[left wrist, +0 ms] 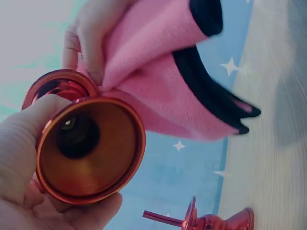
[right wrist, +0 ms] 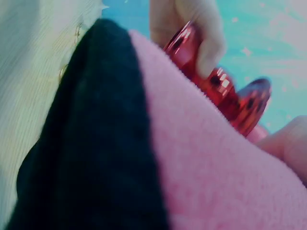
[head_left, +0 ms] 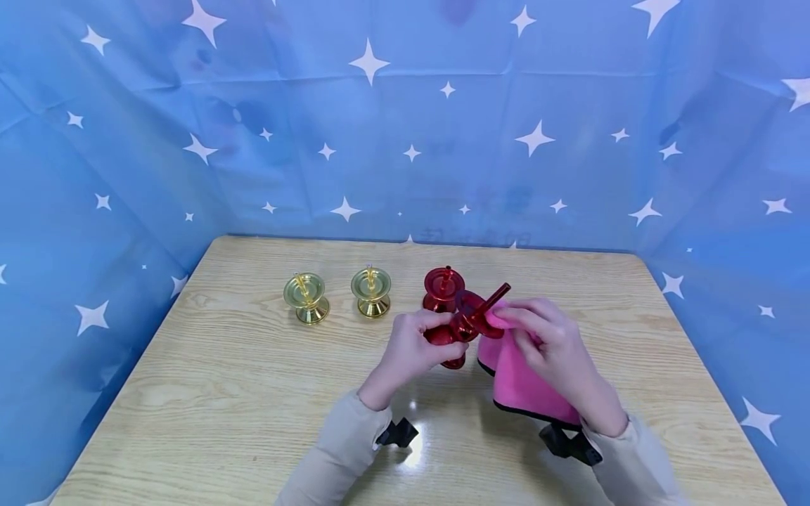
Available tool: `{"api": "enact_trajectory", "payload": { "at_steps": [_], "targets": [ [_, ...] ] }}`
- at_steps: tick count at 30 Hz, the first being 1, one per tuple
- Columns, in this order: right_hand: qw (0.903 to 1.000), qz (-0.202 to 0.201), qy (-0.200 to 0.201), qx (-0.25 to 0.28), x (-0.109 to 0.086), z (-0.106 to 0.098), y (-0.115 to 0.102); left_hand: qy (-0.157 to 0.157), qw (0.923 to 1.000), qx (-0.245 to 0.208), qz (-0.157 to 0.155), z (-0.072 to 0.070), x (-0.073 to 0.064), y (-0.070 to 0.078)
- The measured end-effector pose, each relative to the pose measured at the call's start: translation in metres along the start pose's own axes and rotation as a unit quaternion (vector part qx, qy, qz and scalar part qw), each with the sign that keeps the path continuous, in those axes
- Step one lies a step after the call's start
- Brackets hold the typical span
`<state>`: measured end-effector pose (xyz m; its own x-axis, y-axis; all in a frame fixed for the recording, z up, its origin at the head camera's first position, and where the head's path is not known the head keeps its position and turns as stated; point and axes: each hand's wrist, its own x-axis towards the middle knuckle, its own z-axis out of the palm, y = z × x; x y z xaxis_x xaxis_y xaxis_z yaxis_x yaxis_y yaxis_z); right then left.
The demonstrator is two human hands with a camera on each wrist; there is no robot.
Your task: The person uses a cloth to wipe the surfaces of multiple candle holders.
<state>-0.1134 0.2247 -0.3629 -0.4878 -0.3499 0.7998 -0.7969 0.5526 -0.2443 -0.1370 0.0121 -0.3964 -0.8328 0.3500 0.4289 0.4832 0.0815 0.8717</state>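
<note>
In the head view my left hand (head_left: 414, 344) grips a glossy red candle holder (head_left: 465, 327) by its lower part, tilted with its thin rod towards the upper right. The left wrist view looks into the hollow flared base (left wrist: 93, 179), thumb and fingers around it. My right hand (head_left: 560, 344) pinches a pink cloth (head_left: 528, 386) with black edging against the dish of that candle holder. In the right wrist view the cloth (right wrist: 206, 158) hides much of the right hand. Just behind the left hand stands another red candle holder (head_left: 443, 284), partly covered.
Two gold candle holders, one at left (head_left: 306, 299) and one nearer the middle (head_left: 372, 292), stand on the wooden table (head_left: 209, 393). A blue curtain (head_left: 405, 176) with white stars hangs behind the table and at its sides.
</note>
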Motion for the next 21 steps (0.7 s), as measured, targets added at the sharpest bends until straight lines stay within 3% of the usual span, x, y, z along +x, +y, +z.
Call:
{"api": "enact_trajectory", "payload": {
  "at_steps": [3,5,7,8,9,10,12,15,16,19,21],
  "targets": [
    [0.9991,0.042,0.007,0.0,-0.001,-0.001,-0.01,0.019,0.9998,0.01,0.002,0.001,0.001,0.0],
    [0.9954,0.09,0.024,0.023,-0.003,-0.001,-0.016,0.032,0.9994,0.01,-0.008,0.0,0.002,-0.001],
    [0.9834,0.162,0.049,0.066,-0.007,0.001,-0.021,0.044,0.9986,0.006,-0.03,-0.001,0.004,-0.001],
    [0.9713,0.207,0.065,0.098,-0.009,0.003,-0.023,0.05,0.9979,-0.001,-0.042,-0.001,0.004,-0.001],
    [0.9526,0.259,0.083,0.137,-0.011,0.006,-0.025,0.056,0.9969,-0.006,-0.055,-0.001,0.005,-0.002],
    [0.9261,0.316,0.101,0.18,-0.013,0.009,-0.026,0.061,0.9959,-0.01,-0.066,-0.001,0.006,-0.002],
    [0.8571,0.424,0.134,0.261,-0.018,0.018,-0.028,0.065,0.9938,-0.029,-0.085,-0.001,0.007,-0.001],
    [0.7409,0.545,0.172,0.352,-0.023,0.034,-0.032,0.067,0.9908,-0.05,-0.107,-0.002,0.008,0.011],
    [0.7123,0.568,0.177,0.373,-0.025,0.038,-0.034,0.07,0.99,-0.052,-0.11,-0.002,0.009,0.016],
    [0.6447,0.594,0.192,0.441,-0.028,0.049,-0.038,0.086,0.9875,-0.068,-0.113,0.002,0.009,0.02],
    [0.6091,0.589,0.205,0.49,-0.027,0.053,-0.041,0.099,0.9856,-0.075,-0.115,0.006,0.01,0.013]
  ]
}}
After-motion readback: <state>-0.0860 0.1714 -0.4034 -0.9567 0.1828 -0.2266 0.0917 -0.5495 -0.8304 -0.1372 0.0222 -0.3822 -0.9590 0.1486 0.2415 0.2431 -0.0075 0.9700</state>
